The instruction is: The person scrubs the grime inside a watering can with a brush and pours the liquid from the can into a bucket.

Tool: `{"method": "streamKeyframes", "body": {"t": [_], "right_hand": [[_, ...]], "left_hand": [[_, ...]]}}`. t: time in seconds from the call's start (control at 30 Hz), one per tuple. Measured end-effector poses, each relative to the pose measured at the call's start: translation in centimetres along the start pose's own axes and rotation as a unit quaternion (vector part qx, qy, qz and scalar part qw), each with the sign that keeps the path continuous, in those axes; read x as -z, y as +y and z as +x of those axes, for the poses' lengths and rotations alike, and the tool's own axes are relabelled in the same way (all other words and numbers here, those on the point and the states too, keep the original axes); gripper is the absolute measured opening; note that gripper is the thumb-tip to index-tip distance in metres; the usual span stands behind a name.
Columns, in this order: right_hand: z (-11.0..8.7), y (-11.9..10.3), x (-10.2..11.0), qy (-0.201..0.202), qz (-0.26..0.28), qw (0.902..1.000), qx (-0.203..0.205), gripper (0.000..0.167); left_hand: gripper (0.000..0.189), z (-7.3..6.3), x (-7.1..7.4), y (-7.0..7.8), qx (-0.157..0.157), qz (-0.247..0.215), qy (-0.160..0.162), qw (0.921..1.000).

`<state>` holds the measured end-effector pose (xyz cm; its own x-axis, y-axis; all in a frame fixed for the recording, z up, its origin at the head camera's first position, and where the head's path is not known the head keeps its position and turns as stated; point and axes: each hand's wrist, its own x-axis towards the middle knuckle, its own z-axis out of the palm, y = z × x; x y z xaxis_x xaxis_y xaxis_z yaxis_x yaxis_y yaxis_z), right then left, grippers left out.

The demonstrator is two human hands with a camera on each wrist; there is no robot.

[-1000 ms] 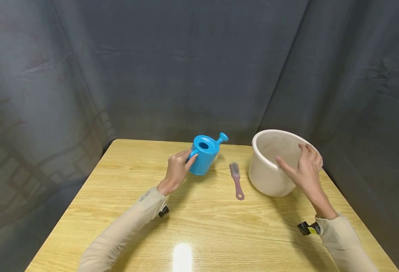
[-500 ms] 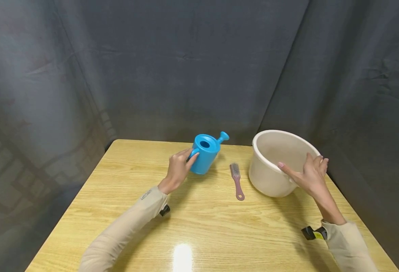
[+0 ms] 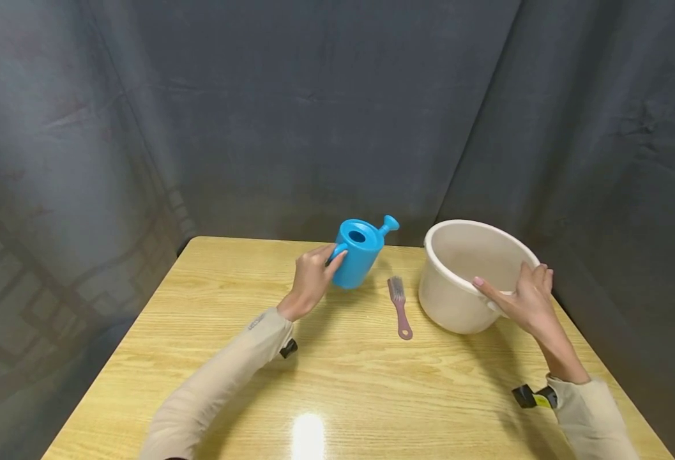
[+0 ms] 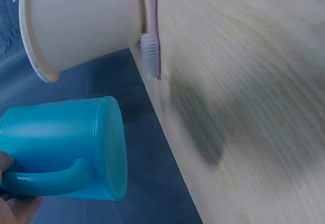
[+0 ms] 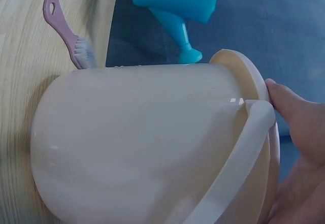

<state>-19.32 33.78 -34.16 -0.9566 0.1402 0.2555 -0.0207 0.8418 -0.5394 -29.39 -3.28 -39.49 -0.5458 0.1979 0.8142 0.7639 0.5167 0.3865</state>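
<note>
My left hand (image 3: 312, 276) grips the handle of a blue toy watering can (image 3: 361, 259). The can is off the table, with its sprinkler spout pointing to the right. A cream plastic bucket (image 3: 455, 295) stands at the table's right side, its mouth up. My right hand (image 3: 529, 300) holds the bucket's rim, the thumb on the near edge and the fingers toward the right edge. In the right wrist view, the bucket's pale carrying handle (image 5: 233, 158) hangs against its side. Between can and bucket lies a purple-handled brush (image 3: 400, 310) with pale bristles, untouched.
The wooden table (image 3: 348, 390) spans the foreground, and its far edge runs just behind the can and bucket. A dark grey curtain (image 3: 326, 128) hangs behind and on both sides.
My left hand has carried the watering can to the right and slightly upward. My right hand has shifted rightward on the bucket's rim. The brush lies still.
</note>
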Motion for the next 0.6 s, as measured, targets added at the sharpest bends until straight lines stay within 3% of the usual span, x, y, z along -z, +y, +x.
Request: {"method": "streamKeyframes", "body": {"t": [0.3,0.6], "right_hand": [[-0.2,0.2,-0.2,0.007,0.003,0.9998,-0.018,0.112],[-0.2,0.2,0.0,-0.007,-0.015,0.9999,-0.004,0.112]], "left_hand": [[0.013,1.6,-0.6,0.9,-0.005,-0.009,-0.003,0.9999],[0.019,2.6,-1.6,1.0,-0.008,0.001,0.001,1.0]]}}
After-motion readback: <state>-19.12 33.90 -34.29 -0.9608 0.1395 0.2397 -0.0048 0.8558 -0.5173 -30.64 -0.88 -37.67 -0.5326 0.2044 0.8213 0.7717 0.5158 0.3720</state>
